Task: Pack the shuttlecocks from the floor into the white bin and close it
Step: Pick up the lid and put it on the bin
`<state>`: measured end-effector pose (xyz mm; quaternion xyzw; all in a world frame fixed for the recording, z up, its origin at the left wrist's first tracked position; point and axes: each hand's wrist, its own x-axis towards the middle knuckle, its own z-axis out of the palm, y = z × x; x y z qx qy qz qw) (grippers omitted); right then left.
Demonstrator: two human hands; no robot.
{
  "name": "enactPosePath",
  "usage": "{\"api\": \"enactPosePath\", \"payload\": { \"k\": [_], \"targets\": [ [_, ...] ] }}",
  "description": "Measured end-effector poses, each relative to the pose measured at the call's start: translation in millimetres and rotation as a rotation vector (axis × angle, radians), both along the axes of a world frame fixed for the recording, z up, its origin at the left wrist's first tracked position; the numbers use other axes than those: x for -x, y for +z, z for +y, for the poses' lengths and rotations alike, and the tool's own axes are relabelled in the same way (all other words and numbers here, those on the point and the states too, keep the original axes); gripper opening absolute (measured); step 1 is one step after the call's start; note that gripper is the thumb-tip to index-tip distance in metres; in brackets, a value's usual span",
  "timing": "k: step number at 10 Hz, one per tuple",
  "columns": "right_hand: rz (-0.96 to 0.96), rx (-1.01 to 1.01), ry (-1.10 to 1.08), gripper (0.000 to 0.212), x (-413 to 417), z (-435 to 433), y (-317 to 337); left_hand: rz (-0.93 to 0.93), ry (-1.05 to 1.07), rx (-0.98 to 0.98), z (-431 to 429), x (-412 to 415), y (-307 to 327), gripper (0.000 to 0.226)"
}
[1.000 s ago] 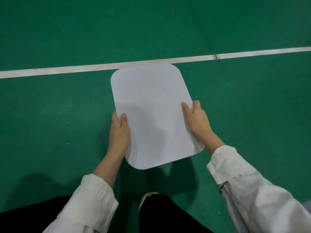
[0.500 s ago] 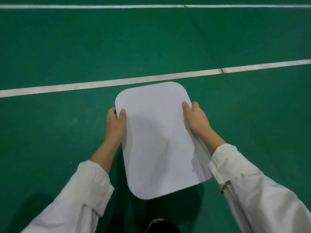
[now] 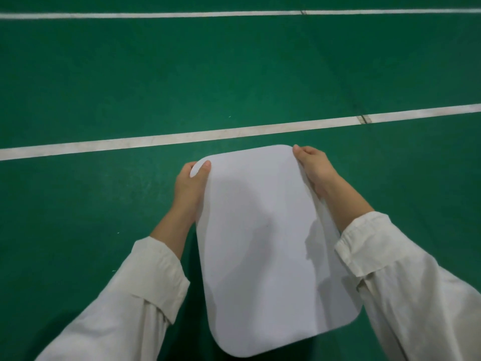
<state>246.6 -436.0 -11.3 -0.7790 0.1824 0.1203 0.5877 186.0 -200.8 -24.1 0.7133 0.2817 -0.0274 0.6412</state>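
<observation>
I hold a flat white lid point(image 3: 265, 246), a rectangle with rounded corners, in front of me above the green floor. My left hand point(image 3: 190, 186) grips its far left corner, thumb on top. My right hand point(image 3: 316, 168) grips its far right corner. The lid hides whatever lies beneath it. No bin body and no shuttlecocks show in the head view.
Green court floor point(image 3: 104, 74) fills the view. A white line point(image 3: 182, 138) crosses just beyond the lid and a second white line point(image 3: 182, 14) runs near the top. Cream sleeves cover both my forearms.
Both hands have slid forward along the lid's edges to its far corners. The camera has tipped up, so the lid sits lower in view and a second line shows.
</observation>
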Motion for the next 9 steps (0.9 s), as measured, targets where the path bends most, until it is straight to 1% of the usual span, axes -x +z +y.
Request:
{"api": "enactPosePath", "payload": {
  "k": [1, 2, 3, 4, 5, 6, 7, 8, 9],
  "targets": [
    [-0.074, 0.181, -0.031, 0.028, 2.0, 8.1, -4.9, -0.025, -0.016, -0.089, -1.4, -2.1, 0.8, 0.025],
    [-0.166, 0.567, 0.021, 0.022, 8.9, 17.7, -2.3, 0.008, -0.067, -0.166, -1.2, -4.5, 2.7, 0.026],
    [-0.359, 0.953, 0.288, 0.029, 26.7, 32.0, -6.5, 0.030, -0.159, -0.645, -7.9, -3.5, 3.8, 0.032],
    [-0.386, 0.989, 0.447, 0.044, 61.2, 45.2, -12.7, -0.105, -0.332, -1.182, -24.1, 3.4, 3.7, 0.042],
    [-0.421, 1.037, 0.491, 0.058, 90.7, 42.9, -14.7, -0.151, -0.502, -1.186, -41.6, 29.3, 1.6, 0.043],
    [-0.406, 1.080, 0.509, 0.057, 106.0, 39.7, -16.1, -0.169, -0.619, -1.206, -43.1, 63.3, -5.1, 0.058],
    [-0.365, 1.096, 0.513, 0.054, 112.5, 42.1, -14.5, -0.136, -0.673, -1.201, -38.8, 70.3, -7.7, 0.064],
    [-0.320, 1.070, 0.546, 0.060, 115.2, 45.7, -6.1, -0.072, -0.709, -1.201, -42.0, 73.6, 1.6, 0.066],
    [-0.244, 1.042, 0.604, 0.051, 107.8, 47.4, 20.1, -0.038, -0.825, -1.097, -31.6, 66.2, 19.2, 0.059]
  ]
}}
